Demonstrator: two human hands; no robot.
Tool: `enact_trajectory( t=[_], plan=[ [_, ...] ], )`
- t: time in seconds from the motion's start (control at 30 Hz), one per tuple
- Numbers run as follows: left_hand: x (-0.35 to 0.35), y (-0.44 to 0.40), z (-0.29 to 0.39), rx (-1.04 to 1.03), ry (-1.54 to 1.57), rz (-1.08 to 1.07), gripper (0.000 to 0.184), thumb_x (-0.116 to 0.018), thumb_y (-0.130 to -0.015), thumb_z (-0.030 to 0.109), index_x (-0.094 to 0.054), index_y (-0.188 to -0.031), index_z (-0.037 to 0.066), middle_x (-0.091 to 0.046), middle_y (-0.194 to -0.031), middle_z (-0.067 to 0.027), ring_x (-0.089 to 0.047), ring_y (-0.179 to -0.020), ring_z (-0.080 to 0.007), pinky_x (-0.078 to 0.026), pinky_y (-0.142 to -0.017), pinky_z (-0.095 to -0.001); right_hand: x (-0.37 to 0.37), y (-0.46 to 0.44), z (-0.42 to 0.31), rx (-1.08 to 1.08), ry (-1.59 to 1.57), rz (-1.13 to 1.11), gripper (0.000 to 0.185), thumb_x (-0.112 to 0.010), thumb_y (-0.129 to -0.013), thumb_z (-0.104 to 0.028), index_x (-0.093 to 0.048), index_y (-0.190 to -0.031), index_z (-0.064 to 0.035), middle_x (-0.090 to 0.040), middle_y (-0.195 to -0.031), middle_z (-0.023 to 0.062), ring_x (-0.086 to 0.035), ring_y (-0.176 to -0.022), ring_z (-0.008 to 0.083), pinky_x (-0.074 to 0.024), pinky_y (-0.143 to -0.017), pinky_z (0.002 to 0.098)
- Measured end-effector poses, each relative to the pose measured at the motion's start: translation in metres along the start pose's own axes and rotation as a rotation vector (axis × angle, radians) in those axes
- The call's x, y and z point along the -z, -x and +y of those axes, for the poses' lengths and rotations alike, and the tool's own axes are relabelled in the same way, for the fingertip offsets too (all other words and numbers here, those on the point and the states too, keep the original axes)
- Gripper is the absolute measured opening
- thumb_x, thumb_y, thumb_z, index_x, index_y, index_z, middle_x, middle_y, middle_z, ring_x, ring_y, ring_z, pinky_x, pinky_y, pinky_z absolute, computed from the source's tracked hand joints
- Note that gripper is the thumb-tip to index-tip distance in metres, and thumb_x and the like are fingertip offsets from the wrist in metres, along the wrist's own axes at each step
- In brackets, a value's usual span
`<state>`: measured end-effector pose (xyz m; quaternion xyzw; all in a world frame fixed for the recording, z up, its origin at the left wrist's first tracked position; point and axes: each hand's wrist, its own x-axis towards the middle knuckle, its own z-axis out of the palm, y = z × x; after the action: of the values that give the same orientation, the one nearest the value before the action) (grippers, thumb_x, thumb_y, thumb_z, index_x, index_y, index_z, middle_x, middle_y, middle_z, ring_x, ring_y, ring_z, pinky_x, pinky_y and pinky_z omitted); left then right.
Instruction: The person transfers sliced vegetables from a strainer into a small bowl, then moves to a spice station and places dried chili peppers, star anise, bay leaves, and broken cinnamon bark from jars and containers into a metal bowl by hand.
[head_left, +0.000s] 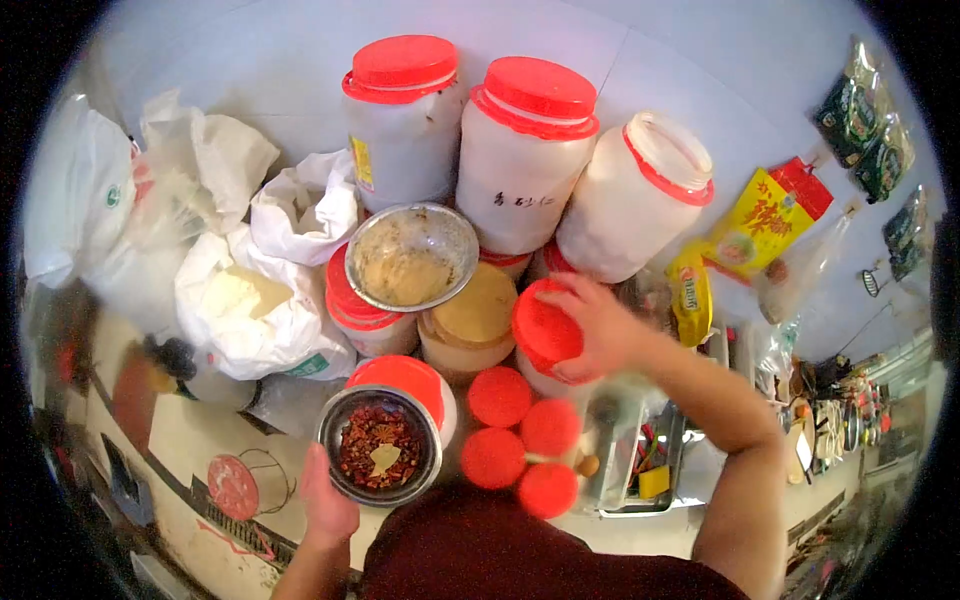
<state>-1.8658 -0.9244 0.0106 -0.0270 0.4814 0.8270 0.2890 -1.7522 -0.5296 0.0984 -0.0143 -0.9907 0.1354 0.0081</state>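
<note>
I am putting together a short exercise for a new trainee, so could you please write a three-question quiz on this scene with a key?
1. Multiple choice: What is the right hand touching?
A. A yellow packet
B. A red lid
C. A white sack

2. True or false: All three tall jars in the back row have their lids on.

3. Fill in the word: The bowl of dark red pieces is held in the person's ____ hand.

Key:
1. B.
2. False; the rightmost back jar has no lid.
3. Left; the left hand is at its rim.
</note>
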Motion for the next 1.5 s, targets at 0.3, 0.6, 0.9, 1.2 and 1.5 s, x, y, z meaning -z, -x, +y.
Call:
enact_trajectory(
  t=[0.3,0.6,0.9,1.2,1.5],
  plan=[
    [0.013,-0.022,0.01,0.0,-0.054,-0.053,0.041,-0.036,-0.1,0.035,-0.048,-0.121,0.001,-0.057,-0.117,-0.0121,-0.058,-0.105,-0.023,-0.046,-0.093,-0.0408,0.151,-0.019,0.011,-0.369,0.195,0.783,0.021,-0.057,-0.087,-0.014,-0.064,-0.105,-0.0051,-0.065,-0.098,0.0126,-0.063,-0.091,0.0207,-0.0497,-0.08,0.0313],
    [0.012,-0.033,0.015,0.037,0.025,0.069,0.041,-0.042,-0.098,0.036,-0.05,-0.119,0.002,-0.058,-0.114,-0.0118,-0.059,-0.103,-0.0232,-0.047,-0.09,-0.04,0.201,-0.126,0.134,-0.67,0.236,-0.147,0.023,-0.06,-0.084,-0.024,-0.063,-0.093,-0.0034,-0.064,-0.085,0.0101,-0.062,-0.08,0.0204,-0.0492,-0.074,0.0346],
    [0.02,-0.042,0.007,0.061,-0.061,0.122,0.041,-0.042,-0.097,0.038,-0.053,-0.116,0.003,-0.06,-0.112,-0.0108,-0.059,-0.101,-0.0235,-0.047,-0.091,-0.0399,0.157,-0.148,0.062,-0.819,-0.866,-0.69,0.021,-0.062,-0.082,-0.028,-0.061,-0.084,-0.0076,-0.061,-0.08,0.0063,-0.061,-0.077,0.0186,-0.0494,-0.072,0.0334],
    [0.008,-0.045,0.016,0.069,0.062,0.132,0.043,-0.04,-0.097,0.039,-0.053,-0.116,0.003,-0.06,-0.112,-0.0115,-0.06,-0.102,-0.0239,-0.047,-0.091,-0.0414,0.116,-0.154,0.017,-1.033,-1.696,-0.712,0.022,-0.064,-0.08,-0.032,-0.058,-0.074,-0.0117,-0.058,-0.075,0.0025,-0.059,-0.074,0.0168,-0.0496,-0.071,0.0321],
    [0.005,-0.041,0.018,0.034,0.035,0.132,0.041,-0.04,-0.097,0.037,-0.052,-0.117,0.003,-0.061,-0.112,-0.0122,-0.061,-0.099,-0.0237,-0.049,-0.089,-0.04,0.122,-0.156,-0.01,-1.147,-1.799,-0.634,0.025,-0.057,-0.087,-0.032,-0.059,-0.081,-0.0083,-0.057,-0.078,0.0038,-0.057,-0.079,0.0164,-0.0477,-0.074,0.0301]
  ],
)
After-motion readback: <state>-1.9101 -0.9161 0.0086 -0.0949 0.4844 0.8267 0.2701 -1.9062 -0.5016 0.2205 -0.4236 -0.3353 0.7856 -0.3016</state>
